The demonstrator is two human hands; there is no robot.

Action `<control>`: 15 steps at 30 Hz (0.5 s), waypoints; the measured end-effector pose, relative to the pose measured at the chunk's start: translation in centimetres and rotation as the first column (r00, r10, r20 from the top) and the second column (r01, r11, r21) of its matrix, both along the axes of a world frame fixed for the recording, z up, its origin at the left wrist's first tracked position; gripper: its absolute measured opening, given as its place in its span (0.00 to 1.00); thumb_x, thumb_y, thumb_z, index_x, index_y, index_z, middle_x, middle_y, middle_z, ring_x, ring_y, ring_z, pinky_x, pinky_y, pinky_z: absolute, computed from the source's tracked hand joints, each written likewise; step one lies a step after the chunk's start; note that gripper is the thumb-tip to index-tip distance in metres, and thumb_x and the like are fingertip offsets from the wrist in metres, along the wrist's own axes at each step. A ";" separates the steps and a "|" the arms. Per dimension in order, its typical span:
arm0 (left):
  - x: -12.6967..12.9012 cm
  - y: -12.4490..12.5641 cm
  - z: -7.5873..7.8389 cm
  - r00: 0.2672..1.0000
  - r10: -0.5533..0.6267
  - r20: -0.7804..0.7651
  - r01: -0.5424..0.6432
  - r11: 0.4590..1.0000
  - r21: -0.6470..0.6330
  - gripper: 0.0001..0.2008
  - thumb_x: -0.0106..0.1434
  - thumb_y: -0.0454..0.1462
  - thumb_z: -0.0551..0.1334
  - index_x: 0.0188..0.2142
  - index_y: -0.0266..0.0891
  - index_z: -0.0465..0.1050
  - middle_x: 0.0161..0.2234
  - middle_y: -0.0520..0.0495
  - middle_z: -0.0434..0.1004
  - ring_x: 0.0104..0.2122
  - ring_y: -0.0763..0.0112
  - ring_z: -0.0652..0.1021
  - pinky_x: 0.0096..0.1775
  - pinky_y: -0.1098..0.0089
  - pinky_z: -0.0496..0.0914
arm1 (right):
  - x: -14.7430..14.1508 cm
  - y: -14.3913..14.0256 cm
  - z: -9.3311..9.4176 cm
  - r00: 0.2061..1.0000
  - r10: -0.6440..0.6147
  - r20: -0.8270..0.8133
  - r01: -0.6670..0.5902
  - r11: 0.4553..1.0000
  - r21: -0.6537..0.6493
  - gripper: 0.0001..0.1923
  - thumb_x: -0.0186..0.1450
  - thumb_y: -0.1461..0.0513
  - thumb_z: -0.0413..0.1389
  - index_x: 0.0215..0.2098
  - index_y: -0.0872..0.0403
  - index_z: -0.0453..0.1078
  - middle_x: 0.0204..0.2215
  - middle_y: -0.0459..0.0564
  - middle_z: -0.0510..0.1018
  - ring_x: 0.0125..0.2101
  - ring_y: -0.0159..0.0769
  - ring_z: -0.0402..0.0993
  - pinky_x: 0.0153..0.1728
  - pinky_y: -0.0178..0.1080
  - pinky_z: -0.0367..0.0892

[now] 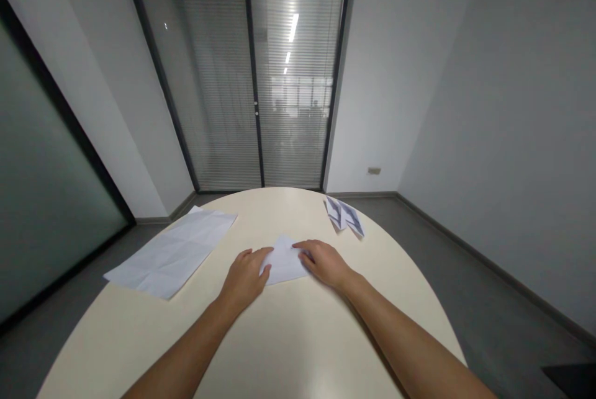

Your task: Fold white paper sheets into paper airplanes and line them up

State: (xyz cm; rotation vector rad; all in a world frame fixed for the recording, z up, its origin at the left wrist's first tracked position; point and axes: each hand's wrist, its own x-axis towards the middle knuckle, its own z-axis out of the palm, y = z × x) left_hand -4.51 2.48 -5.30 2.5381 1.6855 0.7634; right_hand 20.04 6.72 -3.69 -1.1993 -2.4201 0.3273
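A folded white sheet of paper lies flat on the table between my hands, its top edge coming to a point. Over its left edge rests my left hand, fingers and thumb apart on the paper. My right hand lies on the right side of the same paper, index finger stretched toward its upper part and the thumb apart below. Both hands press on the paper from above and grip nothing. Its left and right ends are partly hidden under the fingers.
On the round cream table, a large creased sheet lies at the left, overhanging the edge. A folded paper shape sits at the far right. Glass doors with blinds stand beyond, and a socket is on the wall.
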 end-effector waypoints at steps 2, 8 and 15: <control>0.1 0.0 0.0 1.000 -0.002 -0.004 0.002 0.999 0.036 0.21 0.65 0.31 0.56 0.58 0.39 0.68 0.56 0.43 0.76 0.53 0.60 0.76 0.59 0.53 0.65 | 0.0 0.0 -0.1 1.000 -0.001 -0.008 0.001 1.000 0.007 0.19 0.70 0.61 0.48 0.57 0.51 0.70 0.51 0.52 0.78 0.52 0.41 0.72 0.55 0.41 0.63; 0.4 -0.3 0.3 0.987 -0.101 -0.125 0.120 0.980 0.160 0.21 0.62 0.25 0.57 0.51 0.44 0.76 0.62 0.45 0.69 0.61 0.55 0.67 0.63 0.47 0.58 | 0.2 0.1 -0.3 0.998 -0.013 -0.054 0.014 0.999 0.033 0.20 0.69 0.62 0.50 0.59 0.50 0.68 0.51 0.51 0.77 0.52 0.40 0.72 0.54 0.40 0.64; 0.3 0.0 -0.7 0.967 -0.225 -0.118 0.225 0.974 -0.016 0.22 0.66 0.25 0.53 0.54 0.44 0.75 0.56 0.48 0.77 0.54 0.66 0.77 0.57 0.61 0.70 | -0.4 0.1 0.4 0.989 -0.149 0.017 0.147 0.985 0.093 0.17 0.68 0.65 0.52 0.54 0.51 0.73 0.51 0.53 0.76 0.52 0.43 0.68 0.54 0.44 0.61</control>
